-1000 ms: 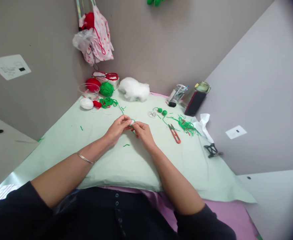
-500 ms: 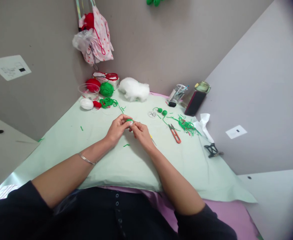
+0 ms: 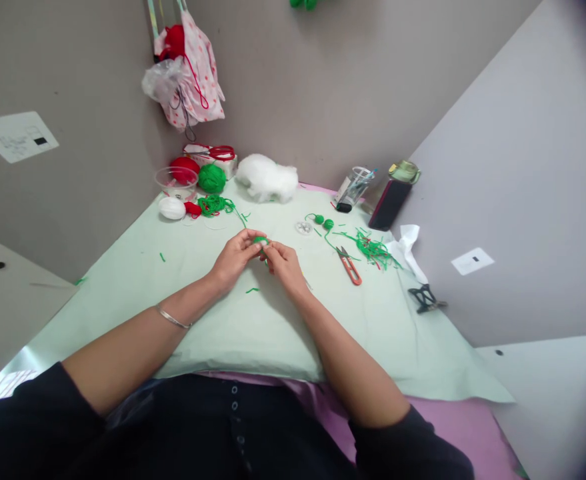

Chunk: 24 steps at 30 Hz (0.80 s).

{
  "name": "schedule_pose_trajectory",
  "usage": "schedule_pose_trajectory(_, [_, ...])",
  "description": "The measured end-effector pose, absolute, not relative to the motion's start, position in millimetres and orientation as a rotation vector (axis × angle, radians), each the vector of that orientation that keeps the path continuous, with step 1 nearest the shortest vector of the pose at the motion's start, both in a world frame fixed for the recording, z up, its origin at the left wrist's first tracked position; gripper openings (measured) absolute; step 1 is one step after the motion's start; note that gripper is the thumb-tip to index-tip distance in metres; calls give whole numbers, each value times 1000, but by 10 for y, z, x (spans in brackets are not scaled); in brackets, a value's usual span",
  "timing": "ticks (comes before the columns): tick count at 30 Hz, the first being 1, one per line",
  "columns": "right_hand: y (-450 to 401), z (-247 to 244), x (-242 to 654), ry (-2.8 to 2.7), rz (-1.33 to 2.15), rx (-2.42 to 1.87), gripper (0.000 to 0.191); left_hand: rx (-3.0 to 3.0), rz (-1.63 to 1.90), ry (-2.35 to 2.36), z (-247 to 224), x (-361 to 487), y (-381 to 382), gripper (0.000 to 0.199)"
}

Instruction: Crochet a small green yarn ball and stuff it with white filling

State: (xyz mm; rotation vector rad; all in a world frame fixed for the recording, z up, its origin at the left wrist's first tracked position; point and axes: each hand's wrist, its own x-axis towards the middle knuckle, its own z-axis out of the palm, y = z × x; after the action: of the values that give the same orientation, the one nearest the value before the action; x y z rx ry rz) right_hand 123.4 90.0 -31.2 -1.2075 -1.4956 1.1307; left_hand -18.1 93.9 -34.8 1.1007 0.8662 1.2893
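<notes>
Grey walls [image 3: 363, 87] meet behind a pale green cloth [image 3: 213, 340] that spreads across the middle of the frame. Compared with 1 second earlier, when mostly white shows between the fingertips, a small green yarn piece [image 3: 260, 239] is now plainly visible, with only a little white material [image 3: 263, 245] at its lower edge. This suggests the piece is being turned, or the white pressed into it, though the fingers hide too much to be sure. Yellow visible beside the right wrist 0.5 seconds ago is out of sight; a thin sliver [image 3: 309, 286] remains there, too small to identify.

The green piece lies near the centre of the frame, between the 2 hands and touching their fingertips. The left hand [image 3: 235, 258] pinches its left side, thumb and fingers close together. The right hand [image 3: 286, 264] has its fingers drawn in narrowly against the right side; whether it also grips something underneath cannot be told. Right of centre lie 2 green balls [image 3: 328, 225] and orange-handled snips [image 3: 351, 268], apart from the hands.
</notes>
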Motion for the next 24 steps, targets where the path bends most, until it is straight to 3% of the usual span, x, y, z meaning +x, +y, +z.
schedule_pose_trajectory(11, [944, -345, 1268, -1618, 1082, -1253, 41, 1214, 1329, 947, -322, -185, 909, 15])
schedule_pose_trajectory(24, [917, -327, 1216, -1704, 805, -1425, 34, 1106, 1254, 859, -332, -158, 904, 34])
